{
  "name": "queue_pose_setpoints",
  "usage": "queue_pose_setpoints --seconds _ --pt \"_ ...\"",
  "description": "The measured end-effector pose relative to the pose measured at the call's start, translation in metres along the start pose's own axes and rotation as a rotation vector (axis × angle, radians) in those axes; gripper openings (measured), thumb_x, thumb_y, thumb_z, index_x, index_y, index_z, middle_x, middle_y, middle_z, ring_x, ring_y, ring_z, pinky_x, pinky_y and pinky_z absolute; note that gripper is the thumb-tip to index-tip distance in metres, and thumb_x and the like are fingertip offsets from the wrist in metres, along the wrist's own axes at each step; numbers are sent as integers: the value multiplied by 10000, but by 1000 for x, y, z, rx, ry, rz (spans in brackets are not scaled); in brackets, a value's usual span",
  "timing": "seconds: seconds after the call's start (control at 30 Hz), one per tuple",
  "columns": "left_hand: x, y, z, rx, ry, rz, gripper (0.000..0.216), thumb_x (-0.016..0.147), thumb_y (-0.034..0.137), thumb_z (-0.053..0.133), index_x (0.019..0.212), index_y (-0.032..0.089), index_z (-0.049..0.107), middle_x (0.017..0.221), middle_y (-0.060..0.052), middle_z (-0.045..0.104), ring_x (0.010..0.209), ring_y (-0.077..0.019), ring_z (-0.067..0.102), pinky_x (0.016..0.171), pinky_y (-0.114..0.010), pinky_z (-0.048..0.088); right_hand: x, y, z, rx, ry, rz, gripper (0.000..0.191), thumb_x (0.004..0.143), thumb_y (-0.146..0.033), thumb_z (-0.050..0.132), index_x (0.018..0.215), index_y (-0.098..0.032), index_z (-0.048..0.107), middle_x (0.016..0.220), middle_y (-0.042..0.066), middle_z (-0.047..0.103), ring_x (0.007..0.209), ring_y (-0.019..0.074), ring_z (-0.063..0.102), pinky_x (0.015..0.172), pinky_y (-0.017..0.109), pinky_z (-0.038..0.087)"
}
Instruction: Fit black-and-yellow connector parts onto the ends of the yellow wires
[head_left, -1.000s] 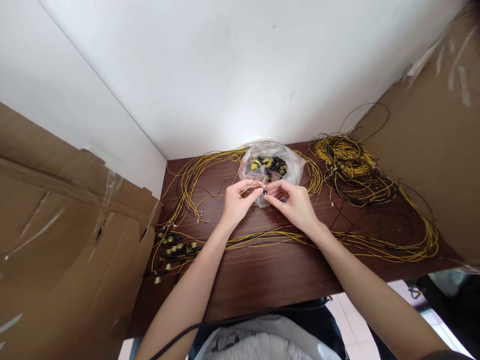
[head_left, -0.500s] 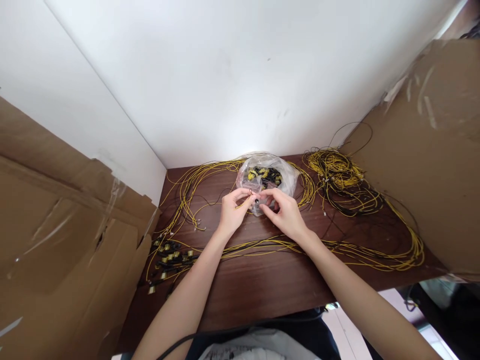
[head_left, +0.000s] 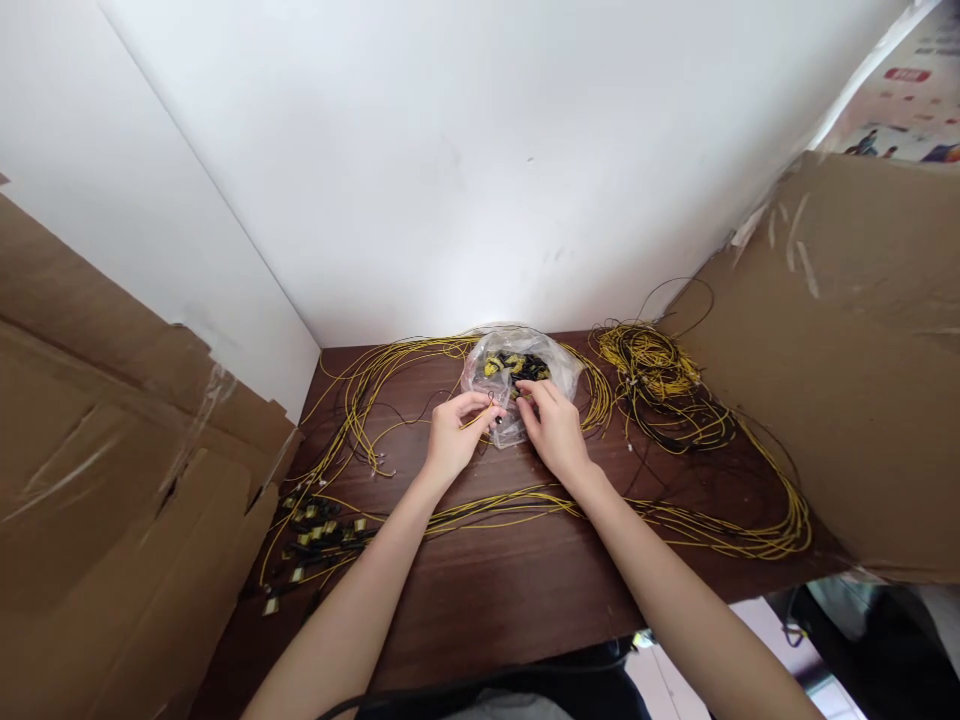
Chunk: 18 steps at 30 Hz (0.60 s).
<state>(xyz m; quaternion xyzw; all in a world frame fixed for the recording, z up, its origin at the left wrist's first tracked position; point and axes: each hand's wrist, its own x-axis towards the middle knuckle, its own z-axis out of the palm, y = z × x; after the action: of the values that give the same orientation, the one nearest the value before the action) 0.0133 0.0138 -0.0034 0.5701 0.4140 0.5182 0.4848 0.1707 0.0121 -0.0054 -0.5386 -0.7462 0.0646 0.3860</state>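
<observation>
My left hand (head_left: 454, 435) is closed in a pinch over the near side of a clear plastic bag (head_left: 562, 365). It grips a thin wire (head_left: 491, 398), which forms a small loop above the fingertips; a small black piece (head_left: 499, 420) shows at the thumb tip. My right hand (head_left: 556, 430) is at the bag's mouth, thumb and index finger slightly apart, the tips close to the small black and yellow parts (head_left: 517, 365) inside. Its other fingers are partly hidden, and I make out nothing held in it.
Yellow and black wires (head_left: 360, 400) curve around the bag. A tangled wire coil (head_left: 649, 360) lies at the right. Black connectors with pale ends (head_left: 322, 530) are at the left, and a long wire bundle (head_left: 697, 525) crosses the brown table (head_left: 480, 610). Cardboard (head_left: 862, 380) stands on both sides.
My hands have moved apart. The right has shifted from beside the left fingertips toward the bag's contents, while the left keeps the wire and black piece. The view has tilted and shifted slightly.
</observation>
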Motion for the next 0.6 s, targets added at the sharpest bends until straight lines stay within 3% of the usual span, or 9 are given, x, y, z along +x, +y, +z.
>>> queue_pose_setpoints --seconds 0.3,0.43,0.6 --pt "-1 4 2 -65 7 -41 240 725 353 654 796 124 646 813 -77 696 611 -130 632 582 -242 529 8 1 11 -159 -51 35 230 858 -178 428 939 -160 643 883 112 578 823 235 553 748 368 451" --pt "0 2 1 -79 3 -50 228 734 332 643 826 124 645 879 -94 699 678 -151 657 609 -256 540 9 4 9 9 -37 75 180 839 -175 464 895 -179 634 867 76 588 733 191 564 704 334 462" --pt "1 0 -1 -82 11 -4 207 676 215 678 860 131 634 889 -80 698 818 -169 658 803 -320 525 6 4 -4 174 -14 74 148 837 -188 484 881 -189 625 882 62 630 755 187 583 737 339 470"
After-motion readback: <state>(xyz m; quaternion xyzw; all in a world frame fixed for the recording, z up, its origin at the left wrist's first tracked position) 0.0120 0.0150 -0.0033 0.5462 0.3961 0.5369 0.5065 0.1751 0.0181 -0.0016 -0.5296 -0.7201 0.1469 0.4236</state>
